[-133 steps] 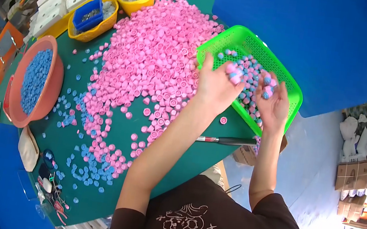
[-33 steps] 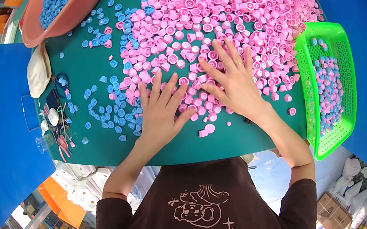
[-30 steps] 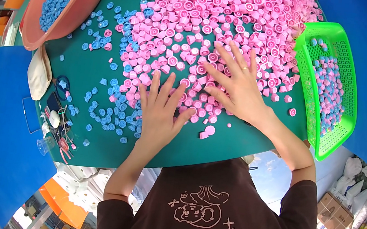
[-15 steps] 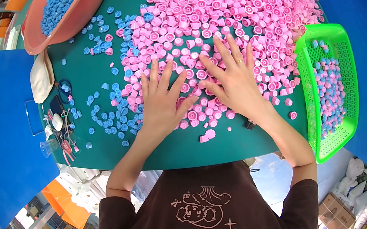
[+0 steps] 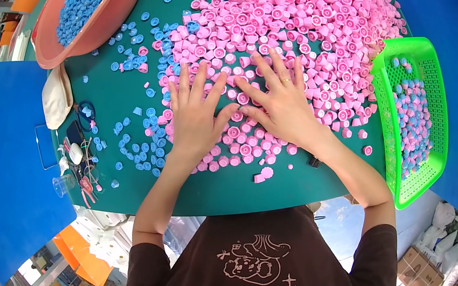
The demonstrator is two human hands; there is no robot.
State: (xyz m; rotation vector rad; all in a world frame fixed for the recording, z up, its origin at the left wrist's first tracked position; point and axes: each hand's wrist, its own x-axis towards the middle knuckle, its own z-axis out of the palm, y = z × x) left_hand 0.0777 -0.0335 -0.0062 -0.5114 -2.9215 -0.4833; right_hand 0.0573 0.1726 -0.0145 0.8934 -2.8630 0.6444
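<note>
1. The green tabletop (image 5: 223, 186) carries everything here, its near edge curving in front of the person.
2. A broad heap of pink cups (image 5: 311, 14) covers its far middle and thins toward the hands.
3. On the right stands a green basket (image 5: 388, 113), partly filled with pink-and-blue pieces (image 5: 412, 128).
4. On the far left, a salmon tub (image 5: 124, 11) holds many blue pieces (image 5: 91, 1).
5. The right hand (image 5: 286, 107) lies palm down over the thinner pink cups, fingers spread, its grip apart and clamped on nothing visible.
6. The left hand (image 5: 194, 117) is just beside it, also flat and spread, thumb near the other's; its grip is apart too. The step in hand looks like spreading or drawing cups across the surface.
7. Loose blue caps (image 5: 143, 151) lie left of the left hand. Taking up a cup or cap would call for curling the fingertips inward and pinching single pieces.
</note>
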